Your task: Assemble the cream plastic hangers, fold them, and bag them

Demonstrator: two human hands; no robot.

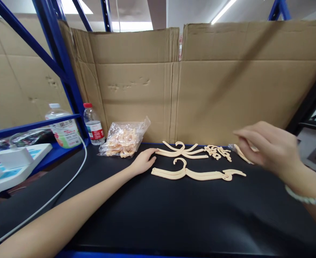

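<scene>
My left hand lies on the black table, fingers loosely stretched out, its tips at the left end of a cream plastic hanger pile with several arms and a hook. In front of that pile lies a cream folding clothes hanger, its hook pointing up and away; a small curved piece lies at its right end. My right hand is raised over the right side, slightly blurred, fingers curled together. Whatever it may hold is hidden. Small cream hanger parts are heaped right of the pile.
A clear bag of cream parts lies at back left, beside a red-capped bottle and a larger bottle. A white cable crosses the left side near a power strip. Cardboard walls the back.
</scene>
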